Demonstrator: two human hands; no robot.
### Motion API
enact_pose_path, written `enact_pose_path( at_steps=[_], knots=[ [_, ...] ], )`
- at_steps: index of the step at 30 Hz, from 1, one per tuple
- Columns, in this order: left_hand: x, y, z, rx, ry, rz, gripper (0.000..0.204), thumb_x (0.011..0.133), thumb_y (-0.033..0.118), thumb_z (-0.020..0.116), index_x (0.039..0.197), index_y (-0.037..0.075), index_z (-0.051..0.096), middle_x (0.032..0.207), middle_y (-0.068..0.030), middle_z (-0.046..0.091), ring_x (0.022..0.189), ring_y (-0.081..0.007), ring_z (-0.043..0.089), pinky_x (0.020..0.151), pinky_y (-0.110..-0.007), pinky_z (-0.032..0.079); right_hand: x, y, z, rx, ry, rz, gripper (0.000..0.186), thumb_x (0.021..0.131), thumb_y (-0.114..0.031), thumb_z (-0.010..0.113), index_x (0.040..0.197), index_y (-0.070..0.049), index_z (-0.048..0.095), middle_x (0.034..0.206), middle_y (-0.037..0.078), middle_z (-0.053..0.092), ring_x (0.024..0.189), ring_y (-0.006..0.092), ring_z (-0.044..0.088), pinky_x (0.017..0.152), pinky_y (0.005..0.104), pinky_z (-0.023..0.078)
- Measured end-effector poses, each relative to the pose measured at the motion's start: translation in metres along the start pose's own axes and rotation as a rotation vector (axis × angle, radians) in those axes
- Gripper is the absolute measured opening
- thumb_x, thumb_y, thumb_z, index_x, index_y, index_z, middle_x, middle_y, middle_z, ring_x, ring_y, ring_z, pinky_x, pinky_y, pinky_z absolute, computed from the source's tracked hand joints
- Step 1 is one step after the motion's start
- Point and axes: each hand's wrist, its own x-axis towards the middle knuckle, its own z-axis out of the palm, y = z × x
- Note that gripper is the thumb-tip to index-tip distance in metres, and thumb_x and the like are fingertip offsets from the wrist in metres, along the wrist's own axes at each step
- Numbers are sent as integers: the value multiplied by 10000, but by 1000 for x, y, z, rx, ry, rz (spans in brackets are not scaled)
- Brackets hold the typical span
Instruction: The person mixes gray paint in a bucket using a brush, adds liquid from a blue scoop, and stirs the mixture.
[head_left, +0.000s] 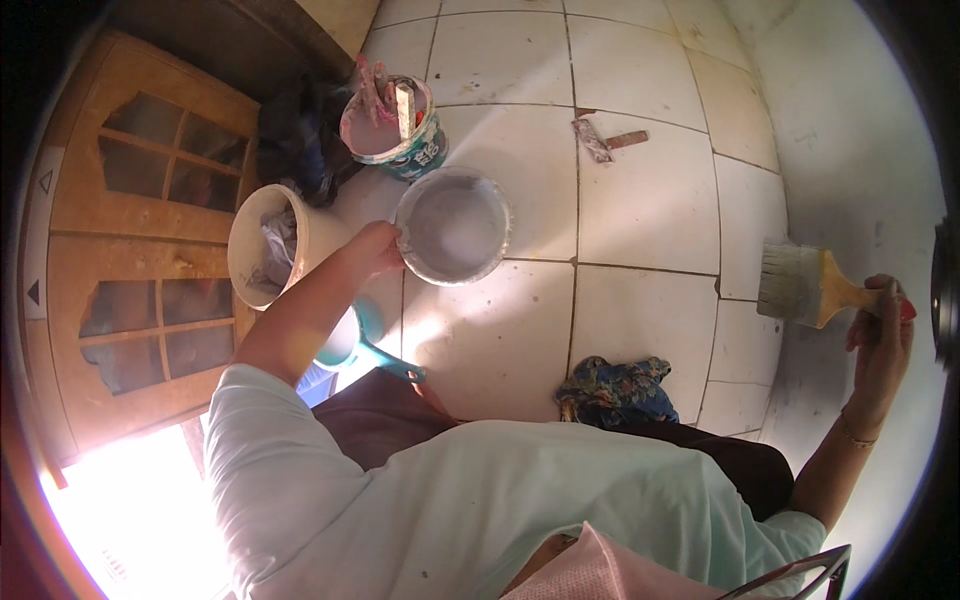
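My left hand (376, 248) grips the near-left rim of a round pail (452, 281) with cloudy, whitish liquid inside. It is over the tiled floor, and I cannot tell whether it rests there. Far out on the right, the fingers of my right hand (880, 328) are wrapped around the handle of a wide paintbrush (822, 287). Its grey, wet-looking bristles point left, beside the pale wall (850, 190). Whether the bristles touch the wall cannot be made out.
Beyond the pail stands a teal printed bucket (423, 158) holding pinkish gloves and a stick. A cream bucket (312, 235) and a teal-handled dipper (392, 363) are at left, near a wooden cabinet (140, 262). A scraper (592, 141) and patterned cloth (615, 390) lie on the floor.
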Motion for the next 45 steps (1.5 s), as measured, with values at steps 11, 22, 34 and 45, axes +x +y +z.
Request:
enact_pose_path(
  at_steps=[11,22,34,45],
  knots=[
    [33,-12,-9,27,57,40,399,842,27,497,1206,-84,378,1220,-240,451,1070,-364,533,922,-505,462,-2,2,32,-122,69,9,325,951,-316,461,942,-18,590,568,-19,457,441,32,393,375,193,314],
    [20,-6,27,40,-170,122,440,813,36,475,1234,-49,379,1212,-198,493,1015,-339,574,852,-500,497,9,2,25,-130,136,27,319,952,-304,461,957,-12,588,573,-12,445,440,40,365,391,205,297],
    [-43,58,133,61,-415,204,369,762,47,505,1120,-45,497,1058,-157,580,918,-266,604,793,-436,506,9,-16,39,-237,135,-13,323,931,-287,494,941,21,590,666,50,548,488,79,480,424,203,375],
    [100,133,168,46,-251,365,285,763,63,526,1031,-33,512,961,-129,575,873,-238,600,748,-396,521,124,114,152,-421,-18,141,255,896,-175,565,1034,38,587,841,92,637,629,119,578,608,246,464]
  ],
)
